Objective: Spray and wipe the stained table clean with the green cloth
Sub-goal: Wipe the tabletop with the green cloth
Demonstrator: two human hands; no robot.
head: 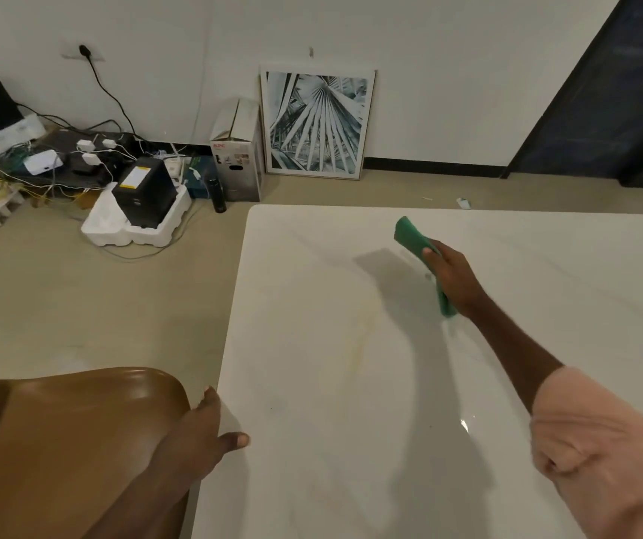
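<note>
The white glossy table [312, 441] fills the lower right of the head view. A faint yellowish stain [362, 340] streaks its middle. My right hand [450, 276] reaches far across the table and grips the green cloth [413, 237], which lies against the surface beyond the stain. My left hand [211, 429] grips the table's left edge, thumb on top and fingers over the side. No spray bottle is in view.
A brown chair seat [70, 433] stands against the table's left side. On the floor beyond lie a tangle of cables and adapters [59, 161], a black unit in white foam [140, 204], a black flask [218, 195], a cardboard box [240, 153] and a framed leaf picture [316, 122].
</note>
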